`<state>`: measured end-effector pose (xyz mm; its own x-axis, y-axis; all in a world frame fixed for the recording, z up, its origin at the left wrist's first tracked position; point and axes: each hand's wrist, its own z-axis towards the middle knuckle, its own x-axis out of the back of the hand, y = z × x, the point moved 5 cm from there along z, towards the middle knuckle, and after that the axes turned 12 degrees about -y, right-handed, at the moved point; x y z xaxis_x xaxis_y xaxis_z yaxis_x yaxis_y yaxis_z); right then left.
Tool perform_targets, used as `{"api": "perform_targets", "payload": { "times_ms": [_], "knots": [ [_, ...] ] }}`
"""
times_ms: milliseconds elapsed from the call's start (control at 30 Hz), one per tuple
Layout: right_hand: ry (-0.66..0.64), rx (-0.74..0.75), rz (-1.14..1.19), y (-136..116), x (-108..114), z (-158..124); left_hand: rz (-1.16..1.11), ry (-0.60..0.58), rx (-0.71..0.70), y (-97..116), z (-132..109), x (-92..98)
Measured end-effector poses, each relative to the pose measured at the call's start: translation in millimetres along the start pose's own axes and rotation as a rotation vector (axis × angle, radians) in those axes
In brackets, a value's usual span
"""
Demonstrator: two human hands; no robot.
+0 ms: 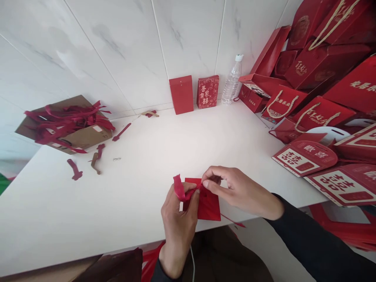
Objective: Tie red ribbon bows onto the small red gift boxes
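A small flat red paper bag (209, 205) lies at the near edge of the white table (123, 196). My left hand (178, 219) is closed on a loop of red ribbon (179, 188) at the bag's top left corner. From the right, my right hand (235, 188) reaches in and its fingertips pinch the ribbon at the bag's top edge. A thin red ribbon tail (233, 221) trails off the table edge under my right wrist.
A cardboard box (79, 137) stuffed with red ribbons sits at the far left, loose ribbon pieces (75, 169) near it. Two red boxes (194, 94) and a plastic water bottle (232, 80) stand against the tiled wall. Red gift bags and boxes (317, 98) pile up at right.
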<state>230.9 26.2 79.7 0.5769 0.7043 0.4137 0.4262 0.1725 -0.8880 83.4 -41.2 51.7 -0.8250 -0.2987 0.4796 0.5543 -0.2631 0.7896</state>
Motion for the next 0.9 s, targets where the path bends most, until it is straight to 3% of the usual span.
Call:
{"api": "perform_targets", "payload": {
  "times_ms": [100,200,467,700,800,900],
  "knots": [
    [0.046,-0.001,0.068,0,1,-2,-0.021,-0.008,0.02,-1,-2,0.1],
    [-0.007,0.024,0.147,1,-2,-2,-0.039,0.013,0.034,0,-2,0.6],
    [-0.143,-0.04,-0.118,-1,12,-12,-0.064,0.038,0.061,-4,-7,0.2],
    [-0.014,-0.103,-0.052,16,27,-29,-0.11,-0.044,0.066,3,-15,5.6],
    [-0.028,-0.2,0.006,35,24,-38,-0.09,0.024,0.224,-6,-28,15.4],
    [-0.038,-0.245,-0.007,48,22,-46,-0.181,0.073,0.561,-22,-43,19.3]
  ]
}}
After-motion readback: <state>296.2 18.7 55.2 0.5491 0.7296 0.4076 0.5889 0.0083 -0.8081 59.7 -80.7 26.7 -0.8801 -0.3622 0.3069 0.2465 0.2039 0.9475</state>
